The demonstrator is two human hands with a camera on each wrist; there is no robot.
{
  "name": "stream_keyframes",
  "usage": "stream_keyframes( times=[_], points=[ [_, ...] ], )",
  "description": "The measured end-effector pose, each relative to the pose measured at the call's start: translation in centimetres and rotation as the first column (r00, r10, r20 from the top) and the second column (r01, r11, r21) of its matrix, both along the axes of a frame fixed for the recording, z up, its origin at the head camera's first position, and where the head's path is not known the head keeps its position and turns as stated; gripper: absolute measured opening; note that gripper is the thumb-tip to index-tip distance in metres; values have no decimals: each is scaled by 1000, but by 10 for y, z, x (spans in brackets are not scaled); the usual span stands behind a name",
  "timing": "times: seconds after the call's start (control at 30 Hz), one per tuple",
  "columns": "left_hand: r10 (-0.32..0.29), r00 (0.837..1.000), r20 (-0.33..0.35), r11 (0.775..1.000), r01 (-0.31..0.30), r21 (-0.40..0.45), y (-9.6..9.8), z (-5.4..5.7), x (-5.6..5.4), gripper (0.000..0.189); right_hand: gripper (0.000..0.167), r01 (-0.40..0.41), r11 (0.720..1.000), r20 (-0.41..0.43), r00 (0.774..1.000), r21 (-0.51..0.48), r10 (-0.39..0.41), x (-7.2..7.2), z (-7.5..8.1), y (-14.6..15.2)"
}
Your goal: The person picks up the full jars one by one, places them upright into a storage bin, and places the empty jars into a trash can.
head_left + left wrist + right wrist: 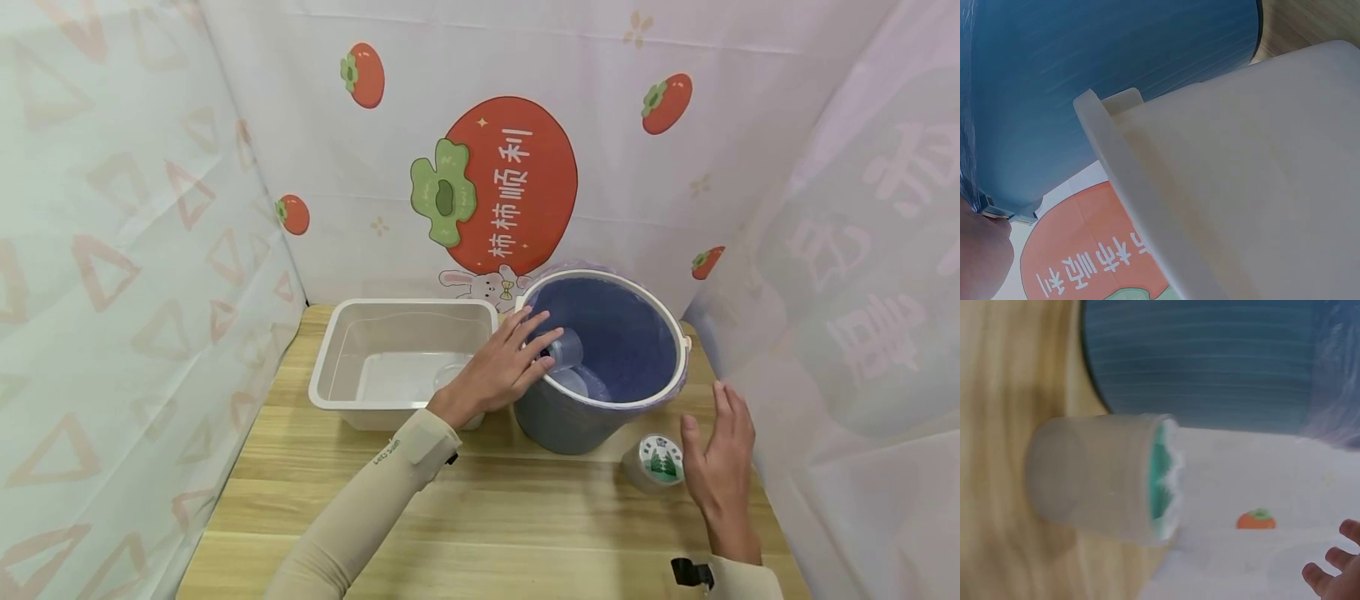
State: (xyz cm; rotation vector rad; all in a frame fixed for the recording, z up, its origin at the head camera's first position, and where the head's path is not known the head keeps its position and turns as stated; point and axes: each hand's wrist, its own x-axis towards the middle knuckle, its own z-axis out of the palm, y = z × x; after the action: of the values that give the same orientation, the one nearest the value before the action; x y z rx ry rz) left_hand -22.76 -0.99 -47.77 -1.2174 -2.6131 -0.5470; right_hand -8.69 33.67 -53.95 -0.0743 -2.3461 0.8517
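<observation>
My left hand [495, 367] reaches across the near left rim of a blue bucket [558, 427], its fingers spread and extended. Just beyond the fingertips, inside the bucket, lies a clear plastic cup [568, 347] with more clear plastic below it. On the table, right of the bucket, stands a small translucent cup [651, 471] whose sealed top is printed in green and white. My right hand [720, 454] is beside that cup, fingers straight, holding nothing. In the right wrist view the cup [1091, 478] is close and the fingers [1319, 578] show at the lower right corner.
A white rectangular plastic basin [324, 358] stands left of the bucket, with a clear round piece [446, 375] inside, partly behind my left arm. A thin plastic liner hangs over the bucket's rim. Printed cloth walls [315, 125] enclose the wooden table [465, 533] on three sides.
</observation>
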Motion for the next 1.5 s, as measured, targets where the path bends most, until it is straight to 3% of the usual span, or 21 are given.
stream_keyframes(
  times=[0.4,0.73,1.07,1.33,1.5],
  points=[
    [1,1000,16,1000,-1,6,0,-1,0,59,71,57,997,63,997,-56,-53,8,-45,7],
    [-3,1000,0,1000,3,15,1,-2,-1,58,74,36,997,114,993,-71,-28,16,-78,4],
    [1,1000,1,1000,-1,19,1,-1,0,58,79,29,995,177,984,-99,-11,23,-96,-3],
    [5,1000,-9,1000,-5,17,1,-1,0,58,84,50,986,278,961,-156,-5,28,-103,-9],
    [3,1000,-12,1000,-2,25,1,-2,-1,58,87,27,984,264,964,-177,21,29,-109,-11]
  ],
)
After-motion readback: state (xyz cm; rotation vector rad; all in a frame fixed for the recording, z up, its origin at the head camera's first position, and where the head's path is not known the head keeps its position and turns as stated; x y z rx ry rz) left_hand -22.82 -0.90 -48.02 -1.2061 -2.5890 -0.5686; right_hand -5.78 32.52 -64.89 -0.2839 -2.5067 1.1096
